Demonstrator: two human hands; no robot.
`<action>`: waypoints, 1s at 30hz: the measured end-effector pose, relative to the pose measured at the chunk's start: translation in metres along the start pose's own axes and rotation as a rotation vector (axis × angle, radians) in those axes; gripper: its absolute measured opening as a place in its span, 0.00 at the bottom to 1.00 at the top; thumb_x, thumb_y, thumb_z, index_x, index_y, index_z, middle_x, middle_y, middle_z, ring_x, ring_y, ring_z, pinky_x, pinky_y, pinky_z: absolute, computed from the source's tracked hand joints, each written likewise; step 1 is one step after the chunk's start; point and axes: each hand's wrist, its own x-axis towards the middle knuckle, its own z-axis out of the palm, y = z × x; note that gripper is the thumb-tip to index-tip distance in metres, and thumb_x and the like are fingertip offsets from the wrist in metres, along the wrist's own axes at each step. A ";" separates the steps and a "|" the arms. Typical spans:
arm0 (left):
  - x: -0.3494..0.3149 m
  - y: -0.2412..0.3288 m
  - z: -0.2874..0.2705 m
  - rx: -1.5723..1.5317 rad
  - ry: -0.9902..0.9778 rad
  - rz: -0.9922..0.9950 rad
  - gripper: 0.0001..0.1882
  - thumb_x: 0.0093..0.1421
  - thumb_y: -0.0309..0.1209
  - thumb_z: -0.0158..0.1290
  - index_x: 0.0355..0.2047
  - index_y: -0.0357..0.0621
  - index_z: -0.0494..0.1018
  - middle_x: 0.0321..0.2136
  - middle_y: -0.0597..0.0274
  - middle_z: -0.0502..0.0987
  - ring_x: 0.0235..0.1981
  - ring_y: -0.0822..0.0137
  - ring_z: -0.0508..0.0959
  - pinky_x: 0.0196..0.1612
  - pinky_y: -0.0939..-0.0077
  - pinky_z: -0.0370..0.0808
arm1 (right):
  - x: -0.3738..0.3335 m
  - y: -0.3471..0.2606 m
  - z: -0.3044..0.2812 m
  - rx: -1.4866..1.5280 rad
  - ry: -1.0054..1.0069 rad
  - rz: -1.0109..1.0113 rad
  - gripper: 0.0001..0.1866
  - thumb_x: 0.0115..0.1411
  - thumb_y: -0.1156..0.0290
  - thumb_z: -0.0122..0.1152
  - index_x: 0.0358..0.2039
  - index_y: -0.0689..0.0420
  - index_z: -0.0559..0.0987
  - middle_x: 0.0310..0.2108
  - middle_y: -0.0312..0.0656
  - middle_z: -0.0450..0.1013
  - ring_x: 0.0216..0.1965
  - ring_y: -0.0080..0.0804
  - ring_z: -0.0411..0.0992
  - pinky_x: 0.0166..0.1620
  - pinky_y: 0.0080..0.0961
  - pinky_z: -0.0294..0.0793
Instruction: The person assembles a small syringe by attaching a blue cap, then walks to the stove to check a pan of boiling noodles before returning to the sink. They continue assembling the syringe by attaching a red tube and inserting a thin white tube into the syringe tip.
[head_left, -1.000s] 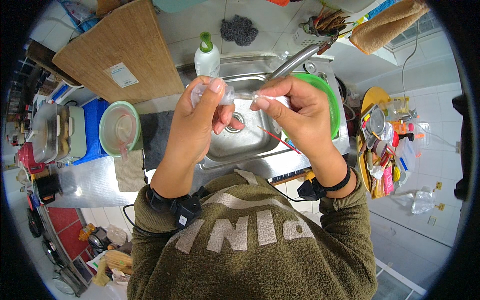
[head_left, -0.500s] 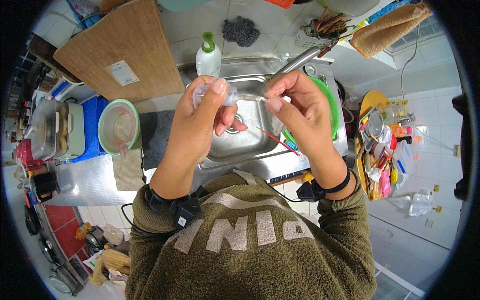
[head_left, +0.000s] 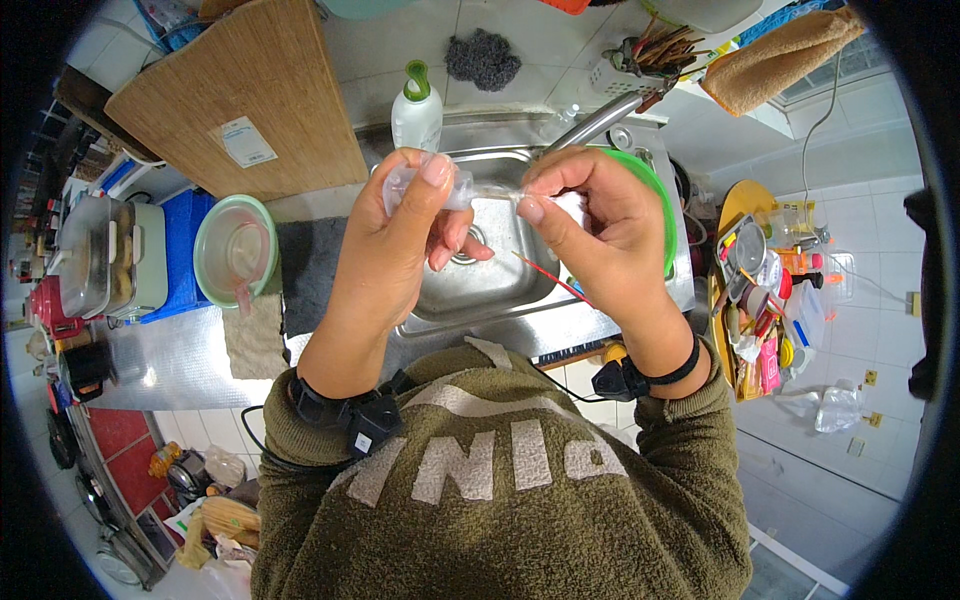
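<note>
Above the sink (head_left: 450,312), my left hand (head_left: 400,215) is closed around a small translucent plastic piece with a rounded body (head_left: 462,190). A thin clear stem runs from this piece towards the right. My right hand (head_left: 600,215) pinches the stem's far end between thumb and forefinger. A bit of crumpled white material, perhaps tissue (head_left: 572,203), shows beneath its curled fingers. Below the hands, a thin red stick (head_left: 550,273) slants over the sink's right side, its lower end hidden by my right wrist. What exactly the plastic piece is, I cannot make out.
A white bottle with a green top (head_left: 416,115) stands behind the sink, near the metal faucet (head_left: 600,122). Left are a pale green basin (head_left: 205,250), a leaning wooden board (head_left: 240,90) and a dark mat (head_left: 310,270). A bright green rim (head_left: 665,205) shows at right.
My right hand has shifted slightly left along the stem, closer to my left hand. Less of the white material shows under it. My left hand stays almost where it was.
</note>
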 end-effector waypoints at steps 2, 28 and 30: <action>0.000 0.000 0.000 0.007 0.001 0.008 0.15 0.64 0.42 0.47 0.28 0.44 0.63 0.13 0.68 0.64 0.13 0.80 0.61 0.27 0.73 0.78 | 0.000 0.001 -0.001 -0.061 -0.006 -0.058 0.05 0.54 0.79 0.62 0.31 0.62 0.75 0.28 0.33 0.72 0.28 0.13 0.65 0.29 0.10 0.64; -0.001 0.001 -0.002 0.005 -0.011 0.005 0.14 0.64 0.41 0.48 0.31 0.43 0.63 0.13 0.68 0.64 0.13 0.80 0.60 0.28 0.72 0.78 | 0.000 -0.004 0.002 0.107 0.021 0.097 0.09 0.53 0.82 0.60 0.34 0.61 0.70 0.35 0.34 0.69 0.35 0.15 0.66 0.38 0.11 0.66; -0.002 0.001 -0.002 0.012 -0.009 0.007 0.14 0.64 0.40 0.48 0.32 0.42 0.63 0.14 0.68 0.63 0.13 0.80 0.60 0.29 0.72 0.78 | 0.000 -0.004 0.001 0.099 0.006 0.105 0.08 0.53 0.80 0.59 0.33 0.61 0.70 0.34 0.37 0.70 0.35 0.20 0.66 0.41 0.16 0.65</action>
